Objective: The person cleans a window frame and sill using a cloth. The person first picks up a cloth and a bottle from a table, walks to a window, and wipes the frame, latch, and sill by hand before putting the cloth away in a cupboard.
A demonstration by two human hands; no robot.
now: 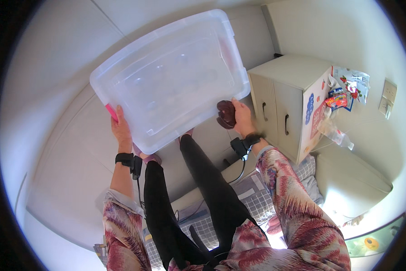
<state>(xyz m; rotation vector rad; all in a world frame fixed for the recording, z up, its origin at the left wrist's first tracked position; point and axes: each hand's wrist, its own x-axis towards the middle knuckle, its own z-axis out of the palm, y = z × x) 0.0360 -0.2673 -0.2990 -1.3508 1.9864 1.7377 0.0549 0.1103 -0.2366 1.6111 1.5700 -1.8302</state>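
Observation:
A large translucent white plastic storage box (176, 81) is tilted in front of me, its lid side toward me. I cannot tell how deep it is or whether anything is inside. My left hand (120, 126) grips its near left corner, beside a pink latch (111, 112). At the near right edge, my right hand (243, 118) is closed around a dark brown, soft-looking bundled thing (226, 114), whose kind I cannot make out. The fingertips of that hand also reach the box's rim. Each wrist wears a black strap with a small device.
A cream cabinet (279, 97) with black handles stands to the right. Snack packets (337, 99) and a clear plastic bottle (340, 137) are against its side. A wall socket (388, 97) is at far right. Behind my legs lies checked bedding (257, 192).

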